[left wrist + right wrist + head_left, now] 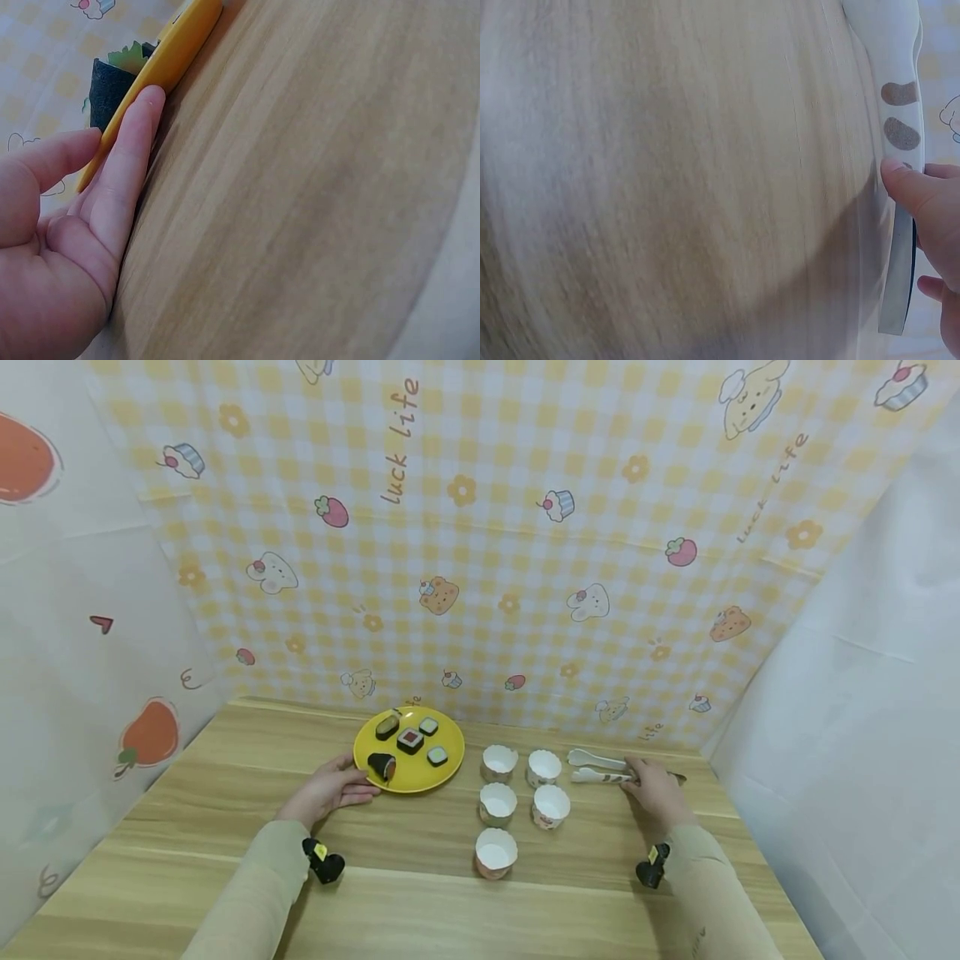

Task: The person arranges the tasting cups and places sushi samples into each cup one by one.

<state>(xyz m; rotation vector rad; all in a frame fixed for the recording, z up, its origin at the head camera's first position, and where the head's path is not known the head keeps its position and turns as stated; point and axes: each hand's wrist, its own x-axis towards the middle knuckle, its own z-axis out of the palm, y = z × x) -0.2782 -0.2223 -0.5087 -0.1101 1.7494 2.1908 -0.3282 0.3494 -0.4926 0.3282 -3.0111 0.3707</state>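
Observation:
My left hand pinches the near left rim of a yellow plate, thumb on top and fingers beneath, as the left wrist view shows. On the plate lie several sushi pieces, among them a dark cone-shaped hand roll near my fingers and a square roll in the middle. At the right, my right hand grips a pair of white tongs with brown spots, their two tips spread apart and pointing left. In the right wrist view my thumb presses the side of the tongs.
Between my hands stand several white paper cups in two columns on the wooden table. A yellow checked cloth hangs along the table's back edge, with white cloths at both sides.

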